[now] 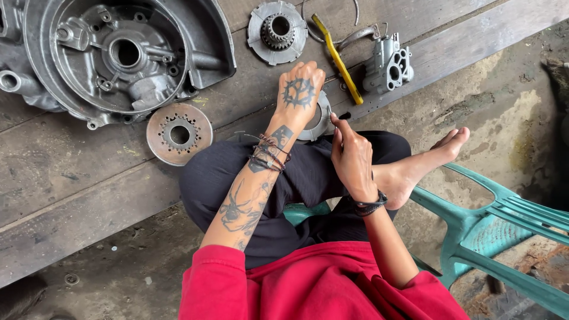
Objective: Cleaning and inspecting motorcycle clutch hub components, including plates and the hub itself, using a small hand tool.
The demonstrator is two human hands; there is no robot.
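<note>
the surface (pixel 77 178) is a run of worn, grey wooden planks laid over a rough, stained concrete floor (pixel 510 112), and the person sits low beside it on a green plastic chair (pixel 492 225), legs crossed, a bare foot (pixel 424 163) out to the right of the hands. the left hand (pixel 300 92) lies palm down, fingers curled over a round grey metal disc (pixel 320 121) that rests at the near edge of the planks, just above the knee; only part of the disc's rim shows past the hand, so its face cannot be made out. the right hand (pixel 351 154) sits just beside it, nearly touching the disc's right rim, fingers pinched narrow around something small and dark that is too tiny to tell. left of the left hand lies a rusty brown ring plate (pixel 179 134) with a toothed hole, and beyond that a large grey engine cover (pixel 118 56) fills the far left corner. straight ahead of the left hand sits a toothed gear plate (pixel 277 31); ahead of the right hand lie a yellow-handled tool (pixel 338 59) and a small grey metal housing (pixel 388 64). bare planks open up to the left below the rusty plate, while the plank edge runs diagonally just right of the hands.
</note>
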